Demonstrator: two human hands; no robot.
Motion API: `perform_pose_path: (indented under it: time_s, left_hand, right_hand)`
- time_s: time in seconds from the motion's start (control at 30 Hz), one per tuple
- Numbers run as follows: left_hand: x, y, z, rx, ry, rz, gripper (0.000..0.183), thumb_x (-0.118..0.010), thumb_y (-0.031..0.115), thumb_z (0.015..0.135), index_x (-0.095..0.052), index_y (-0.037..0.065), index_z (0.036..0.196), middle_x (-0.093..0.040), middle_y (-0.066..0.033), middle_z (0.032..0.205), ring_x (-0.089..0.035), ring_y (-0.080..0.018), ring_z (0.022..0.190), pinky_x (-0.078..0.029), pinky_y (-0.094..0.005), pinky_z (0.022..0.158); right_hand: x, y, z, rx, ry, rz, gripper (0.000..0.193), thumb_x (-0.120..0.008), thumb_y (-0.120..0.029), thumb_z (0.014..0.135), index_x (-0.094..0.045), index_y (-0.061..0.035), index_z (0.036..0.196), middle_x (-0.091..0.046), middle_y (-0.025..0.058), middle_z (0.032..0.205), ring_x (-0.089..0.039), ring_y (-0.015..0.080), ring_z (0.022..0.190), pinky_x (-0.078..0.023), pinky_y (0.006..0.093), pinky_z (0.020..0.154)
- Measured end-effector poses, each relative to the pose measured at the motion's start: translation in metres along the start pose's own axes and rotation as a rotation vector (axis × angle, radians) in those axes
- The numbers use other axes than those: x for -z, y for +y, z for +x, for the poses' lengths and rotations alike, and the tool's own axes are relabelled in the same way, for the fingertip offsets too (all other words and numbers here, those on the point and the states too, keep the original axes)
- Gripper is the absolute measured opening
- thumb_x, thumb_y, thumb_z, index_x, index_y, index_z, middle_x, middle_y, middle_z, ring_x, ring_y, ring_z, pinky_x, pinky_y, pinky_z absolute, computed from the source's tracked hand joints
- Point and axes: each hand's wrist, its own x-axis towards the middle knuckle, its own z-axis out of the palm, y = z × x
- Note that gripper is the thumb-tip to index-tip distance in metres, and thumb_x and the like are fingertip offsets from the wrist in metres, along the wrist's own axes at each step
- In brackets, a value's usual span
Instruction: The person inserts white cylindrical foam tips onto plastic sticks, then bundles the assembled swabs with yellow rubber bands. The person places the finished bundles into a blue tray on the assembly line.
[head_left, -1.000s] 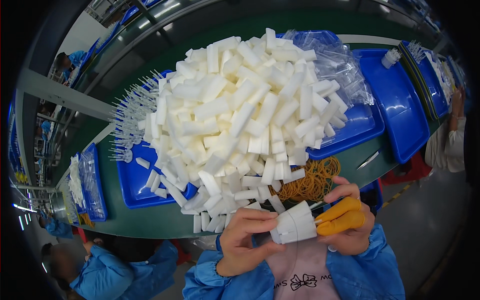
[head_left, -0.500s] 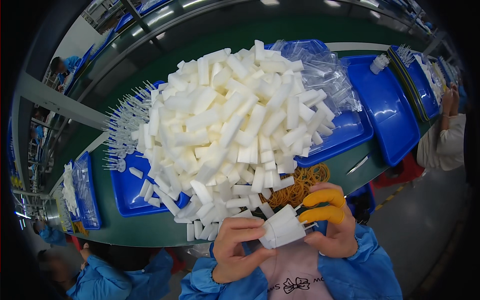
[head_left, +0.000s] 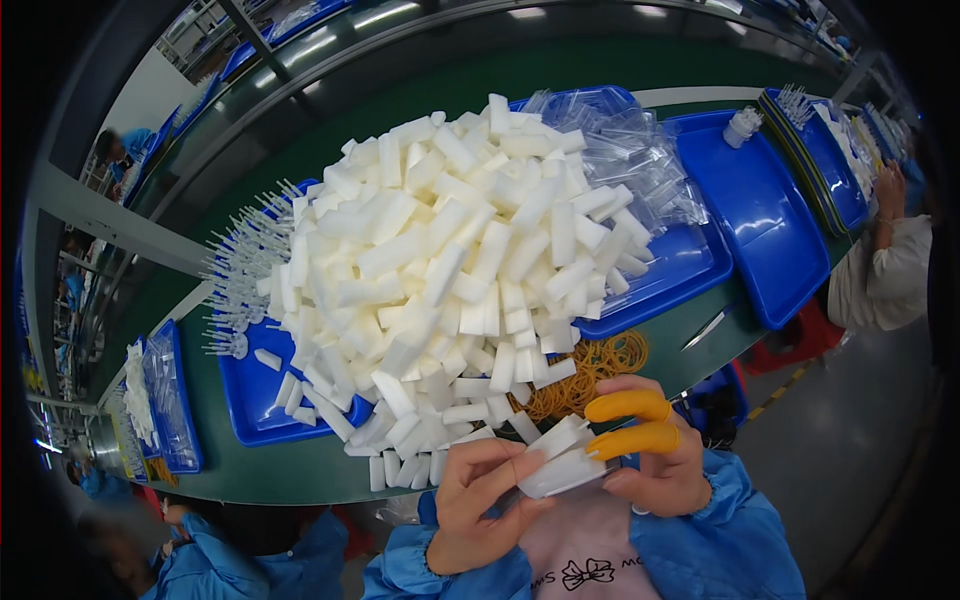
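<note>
A white foam block (head_left: 568, 468), parted along a lengthwise gap, is between my two hands at the table's near edge. My left hand (head_left: 480, 495) pinches its left end between thumb and fingers. My right hand (head_left: 662, 455) closes on the right end, two fingers wearing yellow finger cots, the thumb below. What is inside the gap is hidden by these fingers. Just beyond lies a tangle of orange rubber bands (head_left: 590, 368). A large heap of white foam pieces (head_left: 430, 255) fills the middle of the table.
White pronged plastic parts (head_left: 245, 270) stand at the heap's left, by a blue tray (head_left: 265, 418). Clear plastic sleeves (head_left: 635, 165) lie in a tray behind right. Another blue tray (head_left: 765, 230) and a slim pointed tool (head_left: 706, 329) are farther right. A co-worker's sleeve (head_left: 215, 560) shows lower left.
White prongs that stuck out of the block's right end are now out of sight behind my right fingers. The right hand has moved slightly left onto the block, whose gap looks wider.
</note>
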Motion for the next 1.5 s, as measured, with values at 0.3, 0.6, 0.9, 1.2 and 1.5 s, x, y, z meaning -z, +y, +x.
perform_pose_path:
  time_s: [0.3, 0.6, 0.9, 1.2, 1.5]
  left_hand:
    - [0.002, -0.012, -0.006, 0.213, 0.160, -0.344, 0.050, -0.075, -0.001, 0.066, -0.059, -0.003, 0.114, -0.048, -0.0110, 0.111, -0.048, -0.0189, 0.102, -0.041, -0.0297, 0.087]
    - [-0.002, -0.009, -0.004, 0.235, 0.217, -0.513, 0.047, -0.072, -0.001, 0.070, -0.058, -0.004, 0.115, -0.048, -0.0120, 0.113, -0.049, -0.0206, 0.104, -0.040, -0.0314, 0.092]
    - [-0.004, -0.009, 0.000, 0.262, 0.182, -0.511, 0.046, -0.072, 0.000, 0.071, -0.058, -0.006, 0.115, -0.048, -0.0111, 0.112, -0.050, -0.0195, 0.103, -0.040, -0.0302, 0.092]
    - [-0.006, -0.007, -0.002, 0.240, 0.116, -0.375, 0.047, -0.074, 0.000, 0.070, -0.059, -0.003, 0.115, -0.047, -0.0116, 0.112, -0.050, -0.0196, 0.102, -0.041, -0.0312, 0.090]
    - [-0.012, 0.000, -0.001, 0.017, 0.105, 0.061, 0.041, -0.076, 0.010, 0.067, -0.063, -0.001, 0.104, -0.051, -0.0158, 0.106, -0.051, -0.0244, 0.095, -0.043, -0.0337, 0.083]
  right_hand:
    - [0.085, 0.044, 0.047, 0.007, 0.328, -0.679, 0.014, -0.069, -0.007, 0.073, -0.067, -0.0040, 0.087, -0.065, 0.0077, 0.093, -0.058, 0.0242, 0.086, -0.042, 0.0341, 0.078]
    - [0.096, 0.073, 0.064, -0.011, 0.072, -0.990, 0.023, -0.073, -0.018, 0.069, -0.067, -0.0086, 0.089, -0.062, 0.0045, 0.086, -0.052, 0.0262, 0.081, -0.036, 0.0390, 0.078]
    - [0.114, 0.057, 0.038, -0.034, 0.166, -0.974, 0.017, -0.068, -0.011, 0.074, -0.064, -0.0085, 0.090, -0.061, 0.0067, 0.087, -0.057, 0.0239, 0.080, -0.039, 0.0389, 0.087]
    - [0.084, 0.012, 0.025, -0.177, 0.238, -0.137, 0.019, -0.055, -0.009, 0.085, -0.064, -0.0004, 0.100, -0.059, 0.0072, 0.090, -0.054, 0.0155, 0.082, -0.041, 0.0279, 0.076]
    - [0.055, 0.005, 0.020, -0.189, 0.004, 0.077, 0.019, -0.063, 0.000, 0.076, -0.061, -0.0004, 0.096, -0.058, 0.0056, 0.083, -0.054, 0.0121, 0.074, -0.043, 0.0248, 0.071]
